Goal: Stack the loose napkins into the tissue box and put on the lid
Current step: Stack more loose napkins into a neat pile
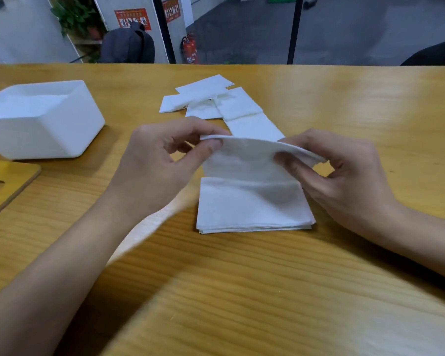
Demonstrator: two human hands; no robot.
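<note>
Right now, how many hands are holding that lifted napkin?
2. The left hand pinches the lifted napkin at its left edge, the right hand at its right edge, above the stack on the table.

The tissue box (44,134) was cut off by the left edge, and its washed-out interior could not be read. The lid (16,176) was cut off likewise, with only part of its slot shown. The held napkin (249,152) covered part of the fingers of the left hand (159,160) and right hand (344,173), and the far edge of the stack (252,206). The loose napkins (216,98) overlapped, so their count could not be told. The poster (132,19) text was too small to read
</note>
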